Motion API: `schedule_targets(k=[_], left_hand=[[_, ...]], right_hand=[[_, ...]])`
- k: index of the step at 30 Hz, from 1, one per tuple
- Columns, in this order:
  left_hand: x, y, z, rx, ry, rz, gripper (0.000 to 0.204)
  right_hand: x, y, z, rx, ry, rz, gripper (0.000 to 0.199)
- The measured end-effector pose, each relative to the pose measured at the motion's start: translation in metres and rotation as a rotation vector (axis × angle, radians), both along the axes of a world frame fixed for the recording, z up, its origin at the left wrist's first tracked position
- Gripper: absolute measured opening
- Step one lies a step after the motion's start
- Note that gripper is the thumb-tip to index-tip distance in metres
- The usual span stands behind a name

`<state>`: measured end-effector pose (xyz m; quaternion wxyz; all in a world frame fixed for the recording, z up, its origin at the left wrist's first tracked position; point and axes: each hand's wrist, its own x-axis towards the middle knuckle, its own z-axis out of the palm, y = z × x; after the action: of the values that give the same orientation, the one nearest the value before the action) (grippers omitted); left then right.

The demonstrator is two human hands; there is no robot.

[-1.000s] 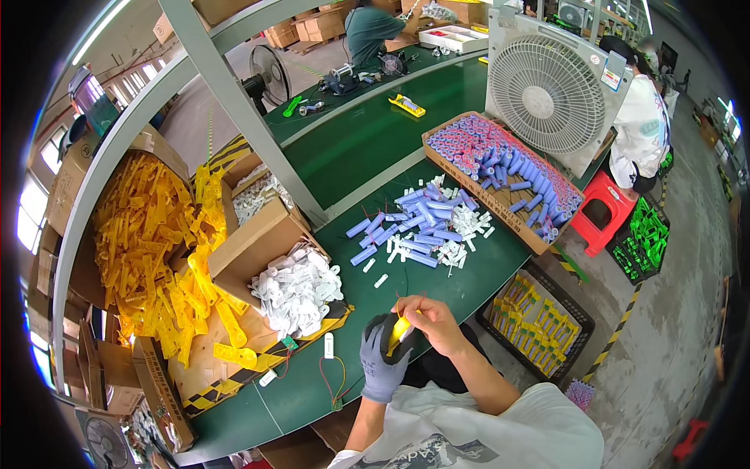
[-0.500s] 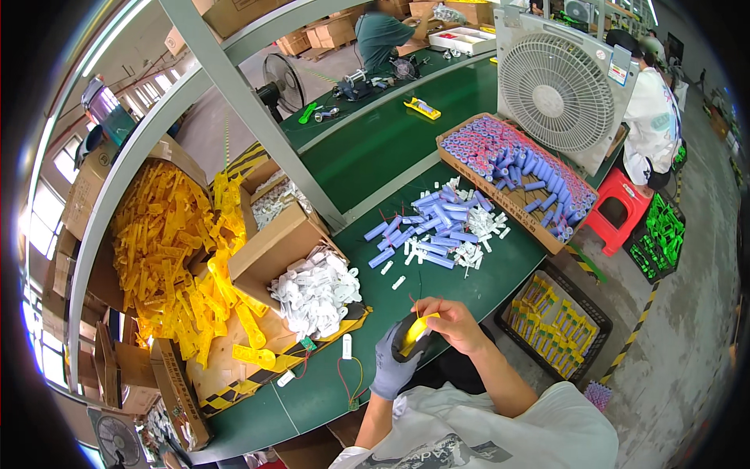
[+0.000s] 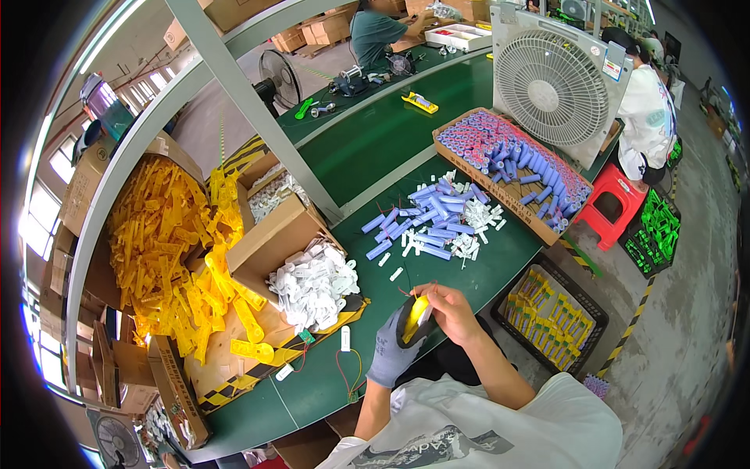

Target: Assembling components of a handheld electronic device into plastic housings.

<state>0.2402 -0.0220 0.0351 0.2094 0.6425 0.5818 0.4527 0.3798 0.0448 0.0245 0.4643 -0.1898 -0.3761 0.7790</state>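
My left hand (image 3: pixel 388 353), in a grey glove with a dark palm, is closed around a yellow plastic casing (image 3: pixel 418 315) near the table's front edge. At the casing's upper end, the bare fingers of my right hand (image 3: pixel 451 310) are pinched against it. A thin reddish wire (image 3: pixel 409 293) sticks out beside those fingertips. Something pale shows along the casing's open side, but I cannot make out what it is. Beyond my hands lie loose blue battery cells (image 3: pixel 439 209), some with red wires, mixed with small white plastic pieces (image 3: pixel 467 247).
Left of my hands, white plastic parts (image 3: pixel 314 288) spill from a cardboard box (image 3: pixel 269 248) beside heaped yellow casings (image 3: pixel 160 242). Wired circuit boards (image 3: pixel 305 337) lie nearby. A carton of battery cells (image 3: pixel 500 191) and a box fan (image 3: pixel 553 86) stand far right; below is a black crate (image 3: pixel 598 316) of filled casings.
My left hand has turned a little, so the casing stands more upright. My right fingers stay at its upper end. The whole view has shifted slightly.
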Motion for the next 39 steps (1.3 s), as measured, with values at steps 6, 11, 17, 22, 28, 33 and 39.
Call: schedule_targets(k=[6,11,17,22,28,33,39], left_hand=[[-0.008,0.001,-0.010,0.042,0.176,-0.040,0.052],[0.002,-0.004,0.002,-0.005,0.058,0.045,0.053],[0.011,-0.004,0.005,0.044,0.071,0.029,0.058],[0.016,-0.008,0.018,-0.075,0.177,0.007,0.066],[0.032,-0.036,0.011,0.308,-0.442,0.488,0.043],[0.020,-0.024,-0.015,-0.172,-1.649,-0.100,0.044],[0.015,-0.012,0.006,-0.089,-1.456,-0.054,0.037]], right_hand=[[0.000,0.004,-0.005,-0.080,0.006,-0.012,0.032],[-0.015,0.003,0.003,-0.144,0.060,-0.025,0.028],[-0.011,0.000,0.011,-0.139,-0.008,-0.101,0.027],[-0.010,-0.010,0.027,-0.101,0.022,-0.200,0.026],[-0.007,-0.012,0.026,0.253,0.129,-0.348,0.026],[-0.011,-0.019,0.031,0.847,-0.220,-0.438,0.004],[-0.006,-0.023,0.034,1.064,-0.496,-0.529,0.016]])
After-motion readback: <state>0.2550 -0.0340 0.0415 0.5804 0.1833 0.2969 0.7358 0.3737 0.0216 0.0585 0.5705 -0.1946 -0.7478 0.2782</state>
